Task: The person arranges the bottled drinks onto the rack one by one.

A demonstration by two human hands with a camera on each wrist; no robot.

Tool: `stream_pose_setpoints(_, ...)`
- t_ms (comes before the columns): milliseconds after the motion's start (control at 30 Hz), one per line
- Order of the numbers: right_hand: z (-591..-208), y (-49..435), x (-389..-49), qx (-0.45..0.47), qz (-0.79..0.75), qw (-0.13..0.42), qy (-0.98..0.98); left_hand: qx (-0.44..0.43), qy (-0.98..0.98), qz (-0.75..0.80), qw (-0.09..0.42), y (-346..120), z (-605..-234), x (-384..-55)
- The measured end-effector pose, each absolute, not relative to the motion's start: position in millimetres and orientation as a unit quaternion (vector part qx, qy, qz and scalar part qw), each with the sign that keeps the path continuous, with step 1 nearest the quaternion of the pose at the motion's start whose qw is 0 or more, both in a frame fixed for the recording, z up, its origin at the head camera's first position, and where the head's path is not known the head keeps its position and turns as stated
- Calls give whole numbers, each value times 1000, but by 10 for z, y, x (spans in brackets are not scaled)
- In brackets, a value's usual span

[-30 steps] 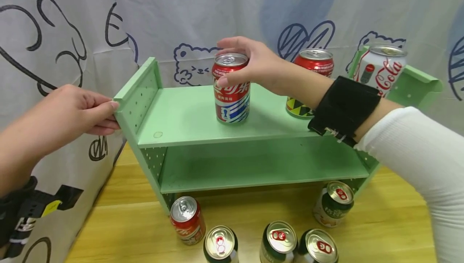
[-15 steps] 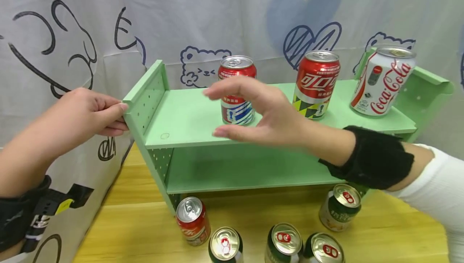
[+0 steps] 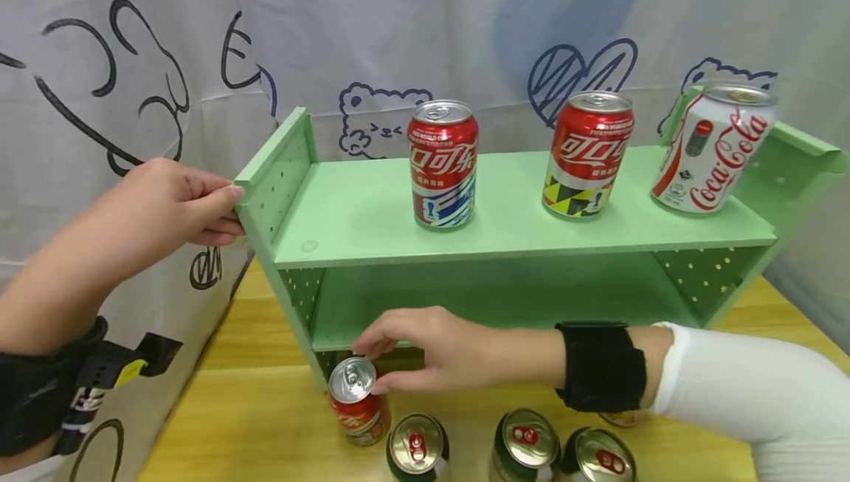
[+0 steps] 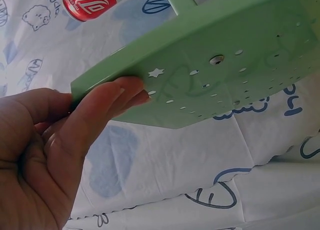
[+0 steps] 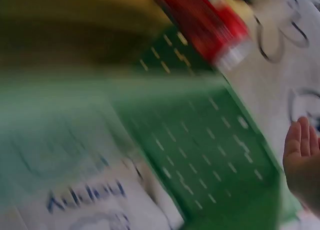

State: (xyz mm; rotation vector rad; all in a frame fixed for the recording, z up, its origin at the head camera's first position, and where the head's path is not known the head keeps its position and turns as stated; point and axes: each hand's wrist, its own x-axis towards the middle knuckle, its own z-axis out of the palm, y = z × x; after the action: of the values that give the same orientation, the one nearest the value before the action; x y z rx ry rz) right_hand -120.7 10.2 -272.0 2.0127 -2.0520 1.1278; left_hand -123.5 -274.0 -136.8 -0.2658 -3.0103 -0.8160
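My left hand (image 3: 179, 201) pinches the front upper corner of the left side panel of a green metal shelf (image 3: 372, 246). In the left wrist view, the thumb and fingers lie on either side of that perforated panel (image 4: 200, 74). My right hand (image 3: 441, 349) is in front of the lower tier, thumb and fingers spread at the top of a red soda can (image 3: 361, 412) on the table. Whether they touch it is unclear. The right wrist view is blurred and shows the red can (image 5: 205, 24) beside the shelf.
On the top tier stand a red Coca-Cola can (image 3: 443, 164), a second red can (image 3: 589, 153) and a white Coca-Cola can (image 3: 716, 150). Several green cans with gold lids, one being a front can (image 3: 417, 446), stand on the wooden table (image 3: 219, 408). A drawn-on cloth (image 3: 465, 17) hangs behind.
My right hand has let go of the left red can on the top tier and moved down and left to the red can on the table. The left hand keeps its hold.
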Motion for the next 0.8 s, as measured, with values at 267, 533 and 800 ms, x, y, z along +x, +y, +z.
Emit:
stream_pose_setpoints(267, -3167, -27, -1300, 542, 315, -75, -775, -79, -961, -264, 11, -2728, -1344, -1200)
stream_pose_setpoints(533, -3405, -161, -1318, 474, 211, -134, -844, -72, -962, -265, 3, -2689, -1327, -1176)
stream_pose_setpoints(800, -3551, -312, -1357, 485, 254, -191, -815, -70, -962, -264, 4, -2697, -1329, -1165)
